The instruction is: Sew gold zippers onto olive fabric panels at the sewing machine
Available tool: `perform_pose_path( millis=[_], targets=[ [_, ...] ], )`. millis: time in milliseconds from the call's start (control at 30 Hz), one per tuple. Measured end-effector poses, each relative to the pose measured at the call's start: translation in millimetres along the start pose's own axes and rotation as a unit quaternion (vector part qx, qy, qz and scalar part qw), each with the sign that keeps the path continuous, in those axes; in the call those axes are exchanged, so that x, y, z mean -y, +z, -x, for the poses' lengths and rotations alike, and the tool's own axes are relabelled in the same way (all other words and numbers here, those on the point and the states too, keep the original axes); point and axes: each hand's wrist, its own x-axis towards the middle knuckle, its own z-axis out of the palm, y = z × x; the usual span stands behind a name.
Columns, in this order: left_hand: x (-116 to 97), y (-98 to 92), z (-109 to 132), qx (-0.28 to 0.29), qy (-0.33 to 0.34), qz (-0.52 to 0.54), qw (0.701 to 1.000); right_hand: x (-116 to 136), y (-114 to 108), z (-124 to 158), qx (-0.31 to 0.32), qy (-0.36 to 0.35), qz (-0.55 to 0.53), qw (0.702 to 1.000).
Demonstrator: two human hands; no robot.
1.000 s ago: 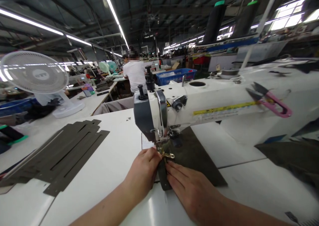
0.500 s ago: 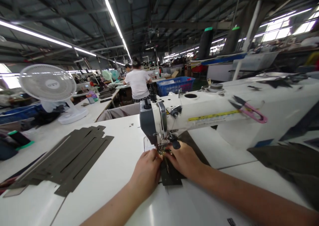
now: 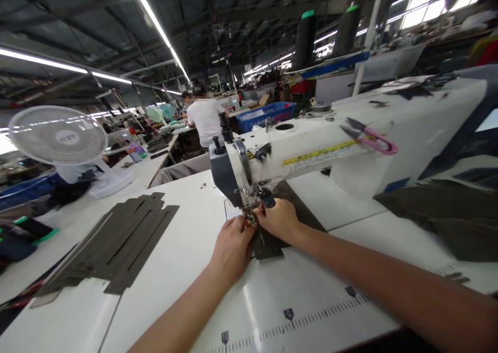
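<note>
A white sewing machine (image 3: 311, 150) stands on the white table (image 3: 187, 249). Under its needle lies a dark grey fabric piece (image 3: 268, 246). My left hand (image 3: 232, 246) rests with curled fingers on the fabric's left edge, just in front of the presser foot (image 3: 252, 217). My right hand (image 3: 277, 219) presses on the fabric right beside the foot, fingers bent and pinching at the cloth by the needle. The two hands nearly touch at the needle.
A stack of slotted dark grey pieces (image 3: 116, 241) lies at left. Pink thread snips (image 3: 369, 137) sit on the machine arm. Dark cloth (image 3: 447, 218) is heaped at right. A white fan (image 3: 62, 137) and a person in a white shirt (image 3: 204, 119) are behind.
My right hand slid forward from the fabric's near end up to the presser foot. The fabric fed further under the needle. The view tilted down, showing the ruler on the table edge.
</note>
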Motion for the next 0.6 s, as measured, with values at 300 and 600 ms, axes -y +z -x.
perform_pose_path(
  millis=[300,600],
  targets=[
    [-9.7,0.1,14.6,-0.051,-0.003,0.051,0.997,-16.6,-30.9,61.3,0.013,-0.297,-0.053,0.953],
    [-10.8,-1.3,15.4,-0.069,0.07,0.024,0.995,-19.1,-19.2,66.1,-0.082,-0.39,-0.025,0.917]
  ],
)
